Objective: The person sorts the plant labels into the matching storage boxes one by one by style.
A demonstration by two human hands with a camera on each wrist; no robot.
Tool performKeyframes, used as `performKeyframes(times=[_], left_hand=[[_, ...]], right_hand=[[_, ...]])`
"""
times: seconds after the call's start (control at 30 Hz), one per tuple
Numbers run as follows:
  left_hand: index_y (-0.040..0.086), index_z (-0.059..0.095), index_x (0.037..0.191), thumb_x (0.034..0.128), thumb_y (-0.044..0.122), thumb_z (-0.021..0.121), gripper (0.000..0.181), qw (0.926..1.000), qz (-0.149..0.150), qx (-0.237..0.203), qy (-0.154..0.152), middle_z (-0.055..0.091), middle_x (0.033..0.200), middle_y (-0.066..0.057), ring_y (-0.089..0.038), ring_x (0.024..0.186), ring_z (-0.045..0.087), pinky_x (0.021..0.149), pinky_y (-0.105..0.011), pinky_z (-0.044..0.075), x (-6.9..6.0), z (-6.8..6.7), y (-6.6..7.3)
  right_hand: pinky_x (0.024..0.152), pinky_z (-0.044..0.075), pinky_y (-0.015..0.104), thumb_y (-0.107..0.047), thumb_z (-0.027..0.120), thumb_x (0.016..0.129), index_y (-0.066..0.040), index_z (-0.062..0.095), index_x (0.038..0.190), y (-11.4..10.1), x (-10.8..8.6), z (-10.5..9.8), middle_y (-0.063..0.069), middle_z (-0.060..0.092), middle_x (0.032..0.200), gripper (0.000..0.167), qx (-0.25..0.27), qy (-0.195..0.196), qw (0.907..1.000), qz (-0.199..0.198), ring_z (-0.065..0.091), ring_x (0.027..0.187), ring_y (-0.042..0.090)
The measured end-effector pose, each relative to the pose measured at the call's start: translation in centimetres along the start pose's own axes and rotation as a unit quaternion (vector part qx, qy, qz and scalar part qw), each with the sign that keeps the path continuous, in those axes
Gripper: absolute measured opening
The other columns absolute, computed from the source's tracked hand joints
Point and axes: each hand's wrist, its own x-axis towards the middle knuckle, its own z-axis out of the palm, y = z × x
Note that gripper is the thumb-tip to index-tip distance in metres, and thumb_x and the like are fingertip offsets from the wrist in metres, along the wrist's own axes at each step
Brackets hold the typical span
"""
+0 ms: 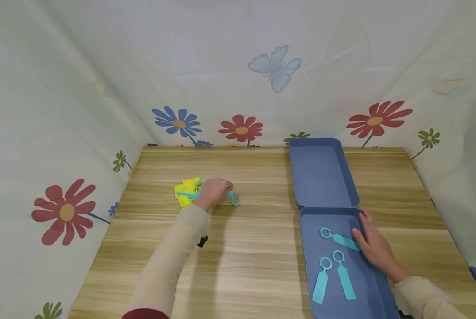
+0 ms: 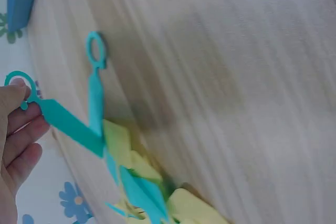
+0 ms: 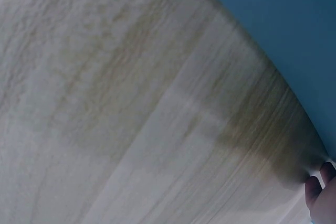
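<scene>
In the left wrist view, the left hand [image 2: 21,135] pinches the ring end of a teal tag [image 2: 71,124] between thumb and finger. Beside it another teal tag [image 2: 96,100] reaches out of a pile of yellow pieces [image 2: 191,208] and teal ones. The head view has the left hand [image 1: 215,191] over the right side of the yellow pile [image 1: 183,200]. The right hand [image 1: 377,248] rests on the right rim of the near blue tray [image 1: 365,294], fingers relaxed. Three teal tags [image 1: 320,283] with ring ends lie in that tray, one close to the right thumb.
A second blue tray [image 1: 321,175] adjoins the near tray on its far side. Both stand on the right part of a wooden table [image 1: 253,266]. Flower-printed white sheeting [image 1: 206,79] hangs behind the table and at its sides.
</scene>
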Motion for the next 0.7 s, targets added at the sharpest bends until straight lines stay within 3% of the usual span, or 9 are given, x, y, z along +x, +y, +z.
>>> performKeyframes(times=[0.1, 0.23, 0.33, 0.4, 0.5, 0.57, 0.7], left_hand=[[0.016, 0.067, 0.097, 0.0892, 0.024, 0.051, 0.020, 0.9997, -0.016, -0.018, -0.004, 0.068, 0.087, 0.001, -0.016, 0.074, 0.062, 0.066, -0.032, 0.051, 0.2, -0.8, 0.0], [0.016, 0.066, 0.097, 0.0892, 0.024, 0.051, 0.019, 0.9976, -0.034, -0.061, 0.001, 0.066, 0.081, 0.002, -0.013, 0.066, 0.056, 0.063, -0.028, 0.048, 0.4, -1.5, 0.1], [0.015, 0.065, 0.100, 0.0898, 0.027, 0.050, 0.022, 0.9913, -0.054, -0.120, 0.008, 0.066, 0.081, 0.001, -0.012, 0.065, 0.054, 0.062, -0.027, 0.046, 0.5, -1.8, 0.3], [0.012, 0.065, 0.100, 0.0906, 0.028, 0.048, 0.025, 0.9826, -0.068, -0.173, 0.013, 0.066, 0.084, -0.002, -0.013, 0.069, 0.056, 0.064, -0.028, 0.047, 0.7, -1.7, 0.4], [0.010, 0.064, 0.099, 0.0910, 0.029, 0.047, 0.027, 0.9592, -0.088, -0.268, 0.016, 0.067, 0.087, -0.005, -0.015, 0.076, 0.061, 0.069, -0.029, 0.049, 0.9, -1.5, 0.7], [0.009, 0.064, 0.099, 0.0904, 0.029, 0.048, 0.028, 0.9330, -0.108, -0.343, 0.009, 0.067, 0.090, -0.006, -0.016, 0.081, 0.063, 0.074, -0.030, 0.050, 1.0, -1.3, 1.0], [0.009, 0.062, 0.105, 0.0889, 0.032, 0.050, 0.030, 0.8793, -0.147, -0.453, -0.016, 0.067, 0.096, -0.006, -0.015, 0.086, 0.064, 0.080, -0.034, 0.050, 1.2, -1.2, 2.1]], right_hand=[[0.090, 0.024, 0.063, -0.024, 0.041, 0.094, 0.004, 0.018, 0.138, 0.0, 0.0, 0.0, 0.024, 0.011, 0.145, 0.057, 0.001, 0.000, 1.0000, 0.000, 0.019, 0.127, 0.047], [0.090, 0.024, 0.063, -0.024, 0.040, 0.094, 0.005, 0.018, 0.138, 0.0, 0.0, 0.0, 0.024, 0.012, 0.145, 0.057, 0.002, -0.001, 1.0000, 0.000, 0.020, 0.126, 0.048], [0.089, 0.024, 0.063, -0.025, 0.041, 0.094, 0.004, 0.018, 0.138, 0.1, 0.0, 0.0, 0.024, 0.012, 0.145, 0.057, 0.001, -0.001, 1.0000, 0.001, 0.020, 0.126, 0.048], [0.089, 0.025, 0.063, -0.025, 0.041, 0.094, 0.004, 0.018, 0.138, 0.1, 0.0, 0.0, 0.023, 0.011, 0.145, 0.057, -0.001, -0.001, 1.0000, 0.001, 0.021, 0.126, 0.048], [0.090, 0.025, 0.063, -0.025, 0.041, 0.094, 0.004, 0.018, 0.138, 0.2, 0.0, 0.1, 0.022, 0.011, 0.146, 0.057, -0.001, -0.001, 1.0000, 0.001, 0.021, 0.126, 0.048], [0.090, 0.024, 0.063, -0.025, 0.040, 0.094, 0.004, 0.018, 0.138, 0.2, 0.1, 0.1, 0.022, 0.010, 0.146, 0.057, 0.000, -0.001, 1.0000, 0.001, 0.021, 0.126, 0.048], [0.090, 0.024, 0.063, -0.025, 0.040, 0.094, 0.004, 0.018, 0.138, 0.1, 0.1, 0.1, 0.022, 0.009, 0.146, 0.058, -0.001, -0.002, 1.0000, 0.002, 0.021, 0.126, 0.048]])
